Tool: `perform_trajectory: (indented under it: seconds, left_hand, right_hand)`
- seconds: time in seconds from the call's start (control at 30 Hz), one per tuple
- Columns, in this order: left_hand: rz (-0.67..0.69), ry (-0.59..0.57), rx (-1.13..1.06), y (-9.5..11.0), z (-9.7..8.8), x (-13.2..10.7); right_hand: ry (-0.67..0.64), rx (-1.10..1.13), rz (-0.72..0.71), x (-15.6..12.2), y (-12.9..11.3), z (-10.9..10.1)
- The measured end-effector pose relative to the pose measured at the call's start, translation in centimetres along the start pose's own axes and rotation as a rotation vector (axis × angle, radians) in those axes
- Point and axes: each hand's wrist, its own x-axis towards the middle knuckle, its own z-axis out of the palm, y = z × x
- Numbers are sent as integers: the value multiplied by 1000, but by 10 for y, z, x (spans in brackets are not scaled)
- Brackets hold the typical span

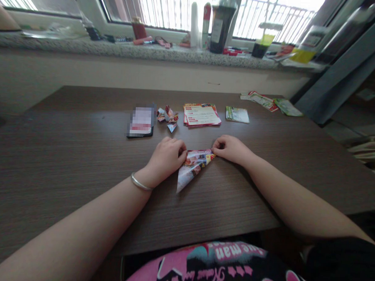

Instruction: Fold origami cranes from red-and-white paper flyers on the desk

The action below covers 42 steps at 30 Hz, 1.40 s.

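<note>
A glossy printed sheet of paper [194,167], folded into a triangle, lies near the middle of the brown table [82,161]. One point of it faces toward me. My left hand [168,156], with a silver bangle at the wrist, pinches the triangle's upper left corner. At the upper right corner, my right hand [230,149] grips the paper between thumb and forefinger. Just beyond my left hand sits a small folded paper figure [168,117] of similar printed paper. The undersides of my fingers are partly hidden.
Past my hands lie a phone-like dark-edged item [141,121] with a blurred face, a stack of printed sheets [202,115] and a smaller stack [237,114]. Leaflets [262,101] rest at the far right. Bottles [222,25] and small items line the granite windowsill [117,50].
</note>
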Motion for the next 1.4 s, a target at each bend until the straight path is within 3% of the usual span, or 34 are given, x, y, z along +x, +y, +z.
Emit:
perform_trajectory:
  seconds: [0.17, 0.33, 0.43, 0.6, 0.9, 1.17, 1.4]
  left_hand:
    - [0, -2, -11, -1, 1, 1]
    - [-4, -1, -24, -2, 3, 2]
    - [-18, 25, -111, 2, 4, 1]
    - [-41, 36, -258, 11, 5, 0]
    - [-72, 15, -360, 18, 0, -3]
    - [-118, 114, -513, 19, 1, -7]
    - [-143, 124, -615, 17, 4, -7]
  right_hand:
    - [-8, -33, -15, -1, 1, 0]
    - [75, -53, -113, -4, -4, 2]
    - [80, -35, -216, -7, -11, 5]
    - [54, -22, -268, -6, -19, 11]
    - [36, 72, -166, 0, -16, 15]
    - [-22, 278, -58, -6, -26, 9]
    - [48, 313, -50, -7, -28, 7]
